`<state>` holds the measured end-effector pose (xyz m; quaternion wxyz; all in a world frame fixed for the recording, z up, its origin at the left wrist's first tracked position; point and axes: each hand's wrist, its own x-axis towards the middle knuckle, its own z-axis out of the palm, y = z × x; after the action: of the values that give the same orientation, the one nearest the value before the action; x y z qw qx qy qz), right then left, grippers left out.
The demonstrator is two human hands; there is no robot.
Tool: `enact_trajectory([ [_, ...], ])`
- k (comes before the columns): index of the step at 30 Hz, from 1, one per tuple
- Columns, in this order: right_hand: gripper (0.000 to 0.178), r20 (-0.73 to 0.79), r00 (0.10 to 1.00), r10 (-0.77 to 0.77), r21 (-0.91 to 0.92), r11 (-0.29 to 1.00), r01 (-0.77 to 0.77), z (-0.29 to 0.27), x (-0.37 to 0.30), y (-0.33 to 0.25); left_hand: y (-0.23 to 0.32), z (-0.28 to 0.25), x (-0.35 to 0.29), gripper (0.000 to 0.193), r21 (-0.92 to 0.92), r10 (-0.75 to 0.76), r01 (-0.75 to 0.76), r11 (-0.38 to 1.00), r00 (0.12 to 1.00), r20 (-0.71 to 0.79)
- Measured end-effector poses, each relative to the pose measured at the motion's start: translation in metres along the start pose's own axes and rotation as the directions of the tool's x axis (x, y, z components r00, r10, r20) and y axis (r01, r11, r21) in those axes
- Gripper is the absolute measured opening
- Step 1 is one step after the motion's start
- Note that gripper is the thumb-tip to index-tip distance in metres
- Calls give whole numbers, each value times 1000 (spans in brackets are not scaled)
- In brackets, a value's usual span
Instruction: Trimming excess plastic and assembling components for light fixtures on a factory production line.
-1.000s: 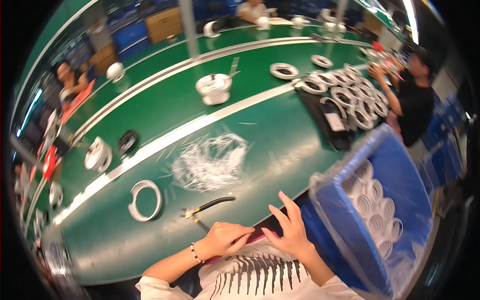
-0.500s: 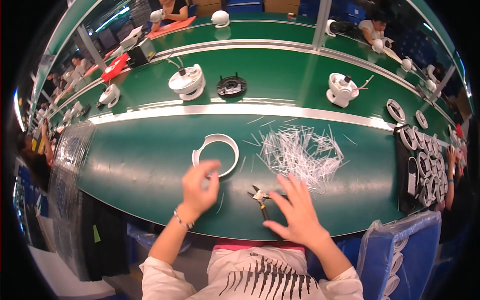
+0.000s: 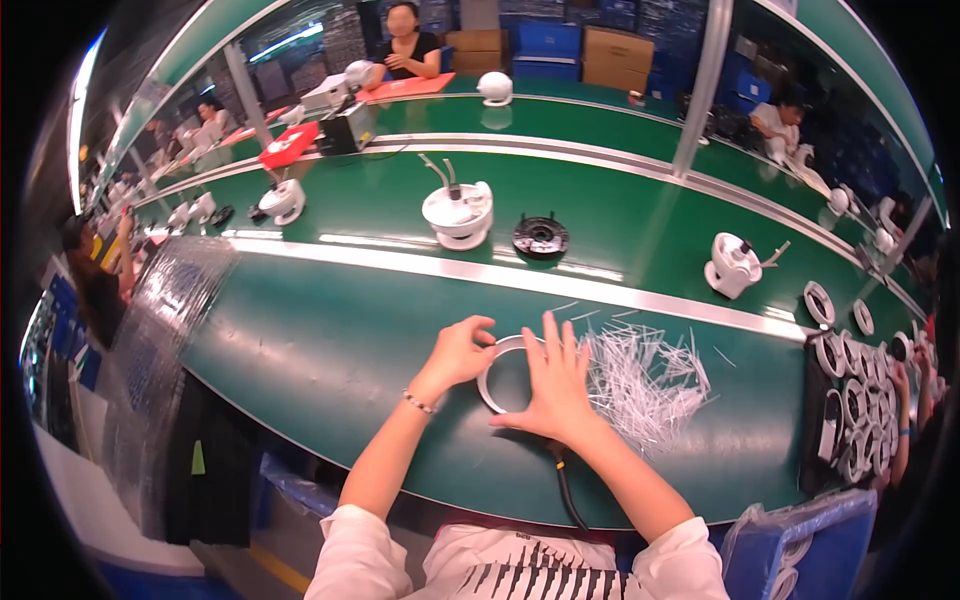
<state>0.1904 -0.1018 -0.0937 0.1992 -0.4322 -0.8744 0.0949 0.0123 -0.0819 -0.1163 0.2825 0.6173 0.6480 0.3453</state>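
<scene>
Positioning of the white ring (image 3: 484,386) was inferred, between left hand (image 3: 456,354), grip indeterminable, and right hand (image 3: 560,390), fingers spread apart; next, two-sided contact was seemingly required

A factory assembly floor is indicated by long green counters (image 3: 630,210) edged with metal strips (image 3: 520,279); similar white units (image 3: 458,217) are spaced along them, workers (image 3: 413,54) are stationed there, and cardboard boxes (image 3: 617,60) and blue crates (image 3: 545,42) are stacked behind.

Left hand (image 3: 460,352) and spread right hand (image 3: 558,392) frame a white ring (image 3: 483,388) — white strips (image 3: 652,390) nearby.
</scene>
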Motion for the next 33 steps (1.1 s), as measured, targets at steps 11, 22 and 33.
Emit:
enact_trajectory([
  [11,117,90,991,94,15,995,-96,-8,-23,1,14,5,-8,13,246,218,-234,941,972,91],
  [22,114,-449,873,190,290,955,-58,-54,-34,70,111,25,51,14,-115,392,-399,910,916,-83],
  [33,119,-673,664,325,340,934,-111,-82,-69,174,87,103,240,35,501,212,-93,861,960,-185],
])
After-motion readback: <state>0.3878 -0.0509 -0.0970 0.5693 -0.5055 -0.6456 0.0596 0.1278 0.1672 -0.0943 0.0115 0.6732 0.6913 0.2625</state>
